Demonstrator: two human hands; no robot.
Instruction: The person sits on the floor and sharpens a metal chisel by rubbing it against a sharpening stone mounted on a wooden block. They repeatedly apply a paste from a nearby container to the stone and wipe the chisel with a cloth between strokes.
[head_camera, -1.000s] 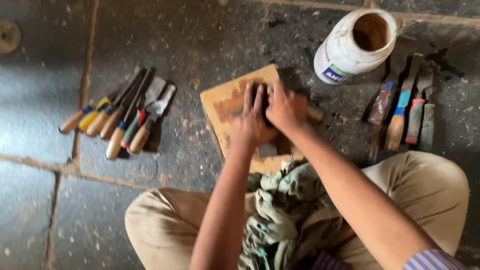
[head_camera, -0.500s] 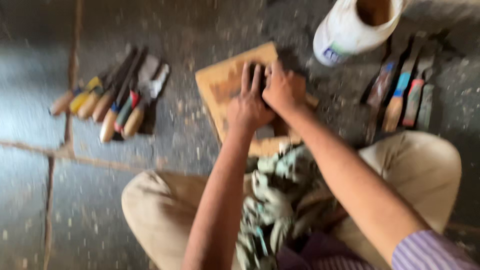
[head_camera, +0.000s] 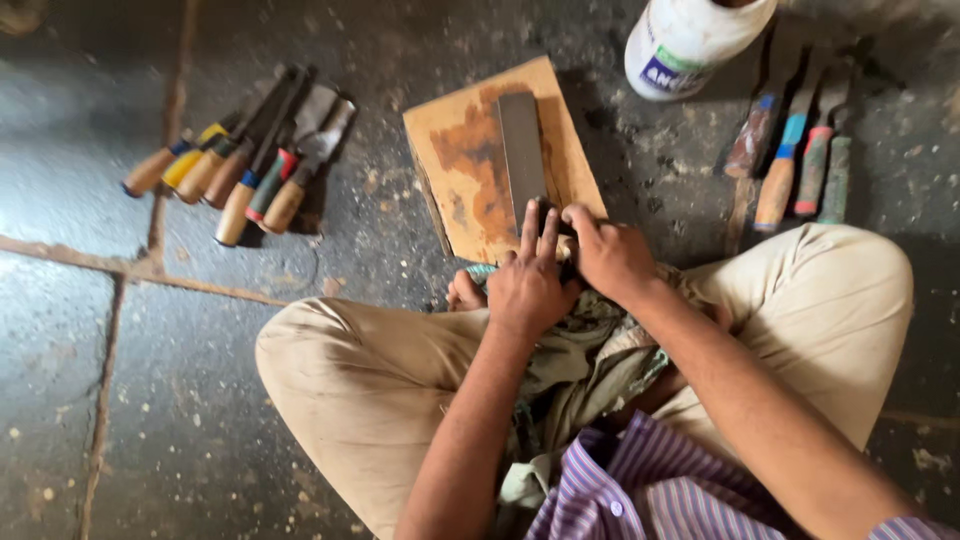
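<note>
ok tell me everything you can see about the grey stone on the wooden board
The sharpening stone is a long, narrow grey slab, flat and dull, lying lengthwise down the middle of the rust-stained wooden board on the floor. Its far end is bare. At its near end the left hand and right hand press a dark tool against it; what kind of tool cannot be told.

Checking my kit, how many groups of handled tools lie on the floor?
2: a wooden-handled chisel cluster left of the stained wooden board, and a chisel row right of it, by the white plastic jar. Overlap may hide individual tools.
</note>
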